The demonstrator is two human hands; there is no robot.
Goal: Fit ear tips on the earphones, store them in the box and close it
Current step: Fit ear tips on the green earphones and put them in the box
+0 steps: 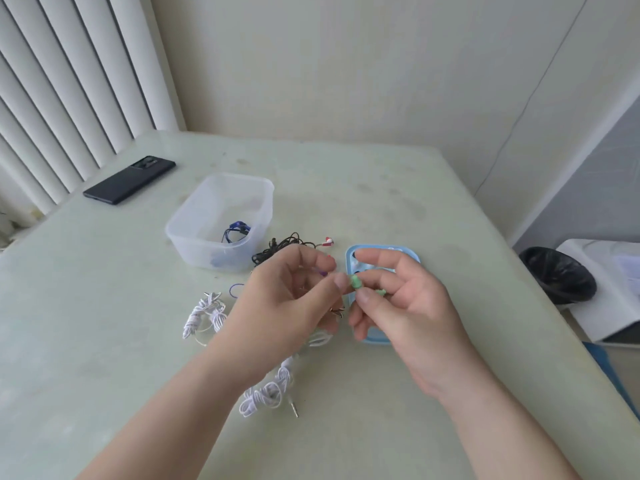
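Fingers (341, 282) of left hand (277, 306) and right hand (408, 306) pinch green ear tip (355, 283).

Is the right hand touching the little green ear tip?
Touching. In the head view the right hand pinches the green ear tip between thumb and finger.

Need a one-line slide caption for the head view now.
Right hand pinches a green ear tip beside the left hand, over the blue lid, clear box behind.

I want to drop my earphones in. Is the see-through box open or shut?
Open. The clear box has no lid on it, and blue earphones show lying on its bottom.
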